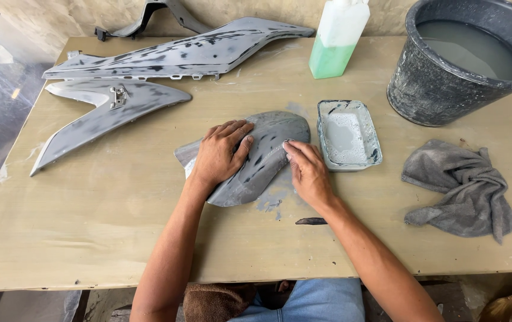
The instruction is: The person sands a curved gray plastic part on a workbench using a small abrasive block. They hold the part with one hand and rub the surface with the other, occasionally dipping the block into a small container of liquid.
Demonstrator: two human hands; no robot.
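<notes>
Your left hand (219, 156) presses flat and open on the gray panel (268, 152), your right hand (308, 173) rubs its edge, and dark patches are left.

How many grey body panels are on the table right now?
3, plus a dark part at the far edge that may be another. A long panel lies at the far left, a pointed panel just nearer, and a curved panel sits under both hands.
</notes>
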